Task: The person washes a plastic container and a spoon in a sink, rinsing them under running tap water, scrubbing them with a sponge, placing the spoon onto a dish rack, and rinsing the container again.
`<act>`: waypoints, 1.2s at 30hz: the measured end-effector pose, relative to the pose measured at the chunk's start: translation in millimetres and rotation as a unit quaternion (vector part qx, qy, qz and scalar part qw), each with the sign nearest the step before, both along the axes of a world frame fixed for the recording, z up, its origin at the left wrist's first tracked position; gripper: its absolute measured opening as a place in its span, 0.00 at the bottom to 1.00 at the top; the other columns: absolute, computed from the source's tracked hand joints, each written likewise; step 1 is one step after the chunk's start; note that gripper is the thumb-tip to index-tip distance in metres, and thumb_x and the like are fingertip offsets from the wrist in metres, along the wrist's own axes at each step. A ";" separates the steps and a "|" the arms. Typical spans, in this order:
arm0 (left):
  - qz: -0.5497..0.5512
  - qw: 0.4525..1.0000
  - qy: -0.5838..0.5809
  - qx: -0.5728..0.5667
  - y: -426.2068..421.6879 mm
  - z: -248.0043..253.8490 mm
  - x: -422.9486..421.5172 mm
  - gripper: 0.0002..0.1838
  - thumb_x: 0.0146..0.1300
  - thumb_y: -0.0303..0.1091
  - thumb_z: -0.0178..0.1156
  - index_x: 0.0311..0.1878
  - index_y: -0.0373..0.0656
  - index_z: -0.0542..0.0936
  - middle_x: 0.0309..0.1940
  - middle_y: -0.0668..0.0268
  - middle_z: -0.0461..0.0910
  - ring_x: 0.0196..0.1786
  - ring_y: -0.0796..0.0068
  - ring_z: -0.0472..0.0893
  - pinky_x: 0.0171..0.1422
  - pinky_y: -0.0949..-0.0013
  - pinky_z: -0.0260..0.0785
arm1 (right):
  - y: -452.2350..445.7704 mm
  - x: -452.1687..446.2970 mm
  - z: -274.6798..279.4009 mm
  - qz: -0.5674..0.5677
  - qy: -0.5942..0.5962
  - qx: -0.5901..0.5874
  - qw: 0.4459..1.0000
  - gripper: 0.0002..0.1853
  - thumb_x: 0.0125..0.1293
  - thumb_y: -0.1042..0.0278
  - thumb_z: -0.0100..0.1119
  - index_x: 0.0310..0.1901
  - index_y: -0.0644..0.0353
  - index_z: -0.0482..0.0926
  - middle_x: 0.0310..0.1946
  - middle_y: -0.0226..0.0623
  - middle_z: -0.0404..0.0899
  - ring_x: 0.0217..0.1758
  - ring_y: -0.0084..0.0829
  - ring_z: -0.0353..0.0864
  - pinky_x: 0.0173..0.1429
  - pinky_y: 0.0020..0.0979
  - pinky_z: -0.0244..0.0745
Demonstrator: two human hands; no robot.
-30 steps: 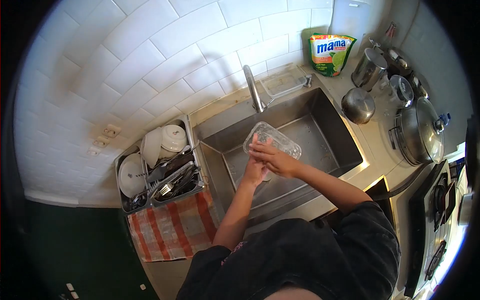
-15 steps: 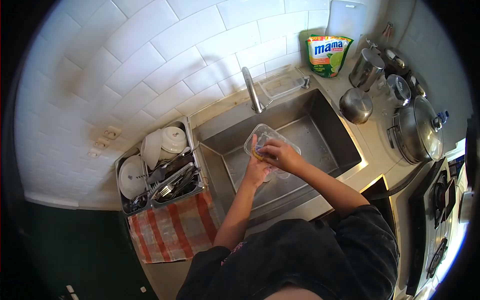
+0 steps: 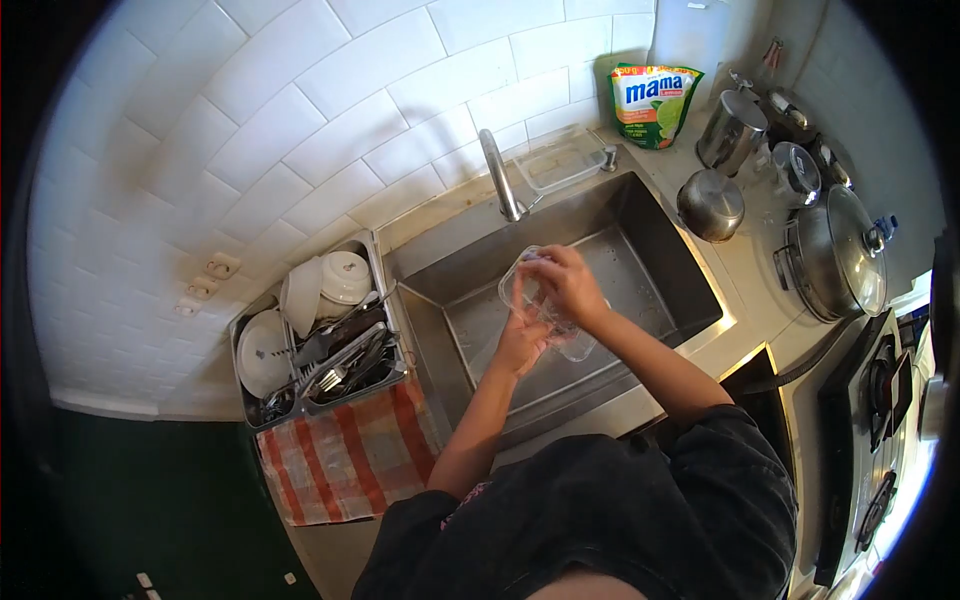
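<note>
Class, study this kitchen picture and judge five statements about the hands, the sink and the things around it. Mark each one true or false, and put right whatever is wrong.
1. The left hand and right hand are both at the clear container. True.
2. Water pours in a strong stream from the faucet. False: no stream shows below the faucet.
3. The mama pouch stands outside the sink. True.
4. The striped cloth lies on the stove. False: the striped cloth lies along the near edge of the dish rack.
5. The large pot has a lid on it. True.
</note>
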State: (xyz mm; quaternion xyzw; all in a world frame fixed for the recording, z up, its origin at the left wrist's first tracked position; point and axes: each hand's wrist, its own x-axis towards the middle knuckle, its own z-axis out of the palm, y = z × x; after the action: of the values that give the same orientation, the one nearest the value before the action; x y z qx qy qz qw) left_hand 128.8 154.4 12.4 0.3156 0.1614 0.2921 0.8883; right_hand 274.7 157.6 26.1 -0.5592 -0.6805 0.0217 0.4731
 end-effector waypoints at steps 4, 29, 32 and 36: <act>0.005 0.969 -0.136 -0.206 6.6 -31.9 1.2 0.50 0.57 0.14 0.46 0.67 0.79 0.34 0.68 0.64 0.48 0.60 0.53 0.67 0.52 0.45 0.69 | -14.2 -23.3 5.9 0.087 0.008 0.013 0.996 0.19 0.47 0.76 0.59 0.45 0.53 0.78 0.43 0.43 0.75 0.47 0.45 0.74 0.51 0.38 0.70; -0.030 0.549 0.425 0.719 -23.2 -65.9 28.4 0.31 0.57 0.30 0.55 0.65 0.56 0.61 0.60 0.47 0.63 0.60 0.47 0.65 0.57 0.59 0.64 | -71.4 58.4 -79.6 0.026 0.684 -0.326 0.652 0.09 0.59 0.64 0.58 0.36 0.60 0.76 0.32 0.31 0.75 0.32 0.24 0.74 0.35 0.24 0.70; 0.033 0.666 0.329 0.668 -12.5 -68.2 20.1 0.31 0.60 0.33 0.54 0.66 0.47 0.56 0.60 0.51 0.62 0.62 0.50 0.62 0.61 0.57 0.60 | -78.8 77.8 -89.4 -0.049 0.598 -0.351 0.719 0.10 0.56 0.65 0.60 0.35 0.63 0.77 0.27 0.30 0.75 0.27 0.21 0.72 0.32 0.23 0.67; 0.133 0.780 0.422 0.442 2.1 -95.2 7.2 0.26 0.65 0.38 0.50 0.64 0.49 0.56 0.57 0.46 0.65 0.54 0.52 0.72 0.51 0.58 0.69 | -78.7 102.0 -60.6 0.071 0.505 -0.464 0.725 0.12 0.54 0.64 0.62 0.36 0.62 0.78 0.25 0.28 0.75 0.25 0.17 0.71 0.28 0.21 0.65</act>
State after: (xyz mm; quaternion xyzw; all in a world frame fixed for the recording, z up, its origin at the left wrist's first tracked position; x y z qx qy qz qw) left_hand 136.1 156.4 -82.9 0.7407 0.4137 0.2846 0.4463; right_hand 376.6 78.9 -34.5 -0.5654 -0.2837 0.6471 0.4256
